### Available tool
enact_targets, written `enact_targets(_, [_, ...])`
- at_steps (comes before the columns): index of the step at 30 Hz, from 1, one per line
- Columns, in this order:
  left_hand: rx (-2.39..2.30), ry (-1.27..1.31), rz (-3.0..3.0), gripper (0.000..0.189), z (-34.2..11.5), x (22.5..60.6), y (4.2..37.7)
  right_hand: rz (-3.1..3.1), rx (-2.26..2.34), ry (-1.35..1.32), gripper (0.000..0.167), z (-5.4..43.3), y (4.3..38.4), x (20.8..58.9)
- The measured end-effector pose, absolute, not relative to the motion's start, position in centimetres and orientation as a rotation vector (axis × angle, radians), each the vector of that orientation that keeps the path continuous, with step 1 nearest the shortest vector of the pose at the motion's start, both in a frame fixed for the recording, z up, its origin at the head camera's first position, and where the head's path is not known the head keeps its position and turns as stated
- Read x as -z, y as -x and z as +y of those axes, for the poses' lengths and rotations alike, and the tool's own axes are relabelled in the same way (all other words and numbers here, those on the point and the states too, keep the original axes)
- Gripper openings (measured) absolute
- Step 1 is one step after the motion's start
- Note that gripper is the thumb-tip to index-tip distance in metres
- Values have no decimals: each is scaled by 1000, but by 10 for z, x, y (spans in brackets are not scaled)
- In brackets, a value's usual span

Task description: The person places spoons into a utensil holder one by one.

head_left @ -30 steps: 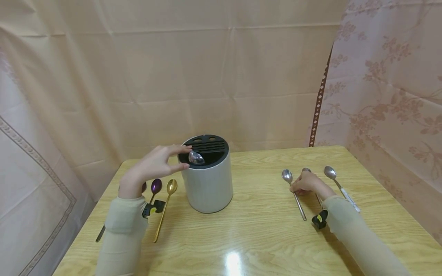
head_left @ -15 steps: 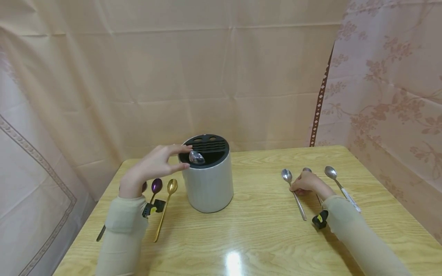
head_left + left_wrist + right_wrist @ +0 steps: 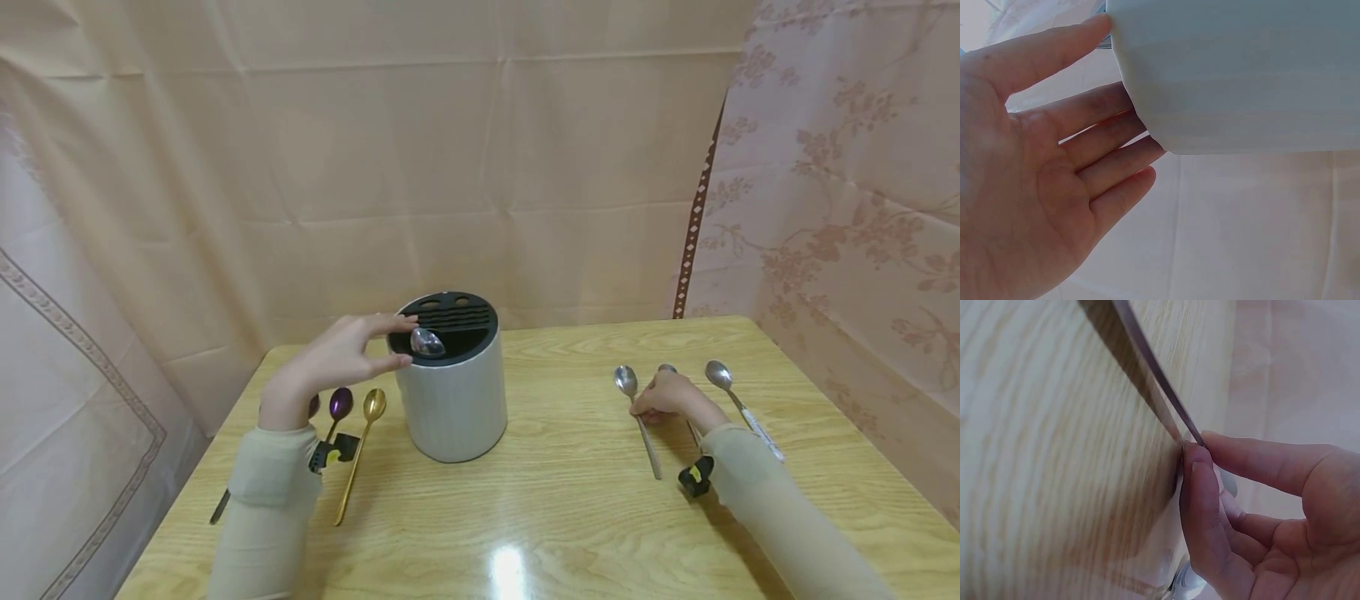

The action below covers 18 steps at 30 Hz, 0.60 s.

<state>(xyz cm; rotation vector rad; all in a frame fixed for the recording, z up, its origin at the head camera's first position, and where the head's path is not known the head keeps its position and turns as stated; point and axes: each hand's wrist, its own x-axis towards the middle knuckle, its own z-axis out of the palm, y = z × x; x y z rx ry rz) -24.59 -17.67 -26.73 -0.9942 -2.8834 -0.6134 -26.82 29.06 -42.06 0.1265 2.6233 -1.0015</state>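
A grey-white cylindrical cutlery holder (image 3: 453,412) with a black slotted lid (image 3: 468,320) stands on the table. A silver spoon (image 3: 427,342) sits in its front opening, bowl up. My left hand (image 3: 330,367) rests at the holder's left rim, fingers fairly straight and thumb apart; in the left wrist view the fingertips meet the holder's wall (image 3: 1229,81). To the right, my right hand (image 3: 667,395) pinches the handle of a silver spoon (image 3: 625,380) between thumb and index finger. In the right wrist view that handle (image 3: 1163,378) slants over the table, its shadow beside it.
Right of my right hand lies a silver spoon with a white label (image 3: 718,374); another spoon (image 3: 667,368) is partly hidden under that hand. A gold spoon (image 3: 373,406), a purple spoon (image 3: 341,404) and a dark handle (image 3: 220,507) lie at left. Curtains surround the table (image 3: 555,500).
The pinched spoon's handle end has swung slightly left, and its bowl has shifted a little. My left hand and the holder have stayed in place.
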Motion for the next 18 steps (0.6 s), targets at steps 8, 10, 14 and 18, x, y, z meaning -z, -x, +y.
enact_targets(8, [599,986,-2891,57,-176,267,246,2635,1007,-158,21,291,268,420])
enact_targets(10, [603,986,-2892,56,-176,267,246,2649,996,-156,21,291,268,420])
enact_targets(14, [607,976,-2901,56,-176,267,245,2683,956,-118,19,291,266,417])
enact_targets(18, [608,968,-2910,55,-176,267,245,2701,924,-91,18,291,265,413])
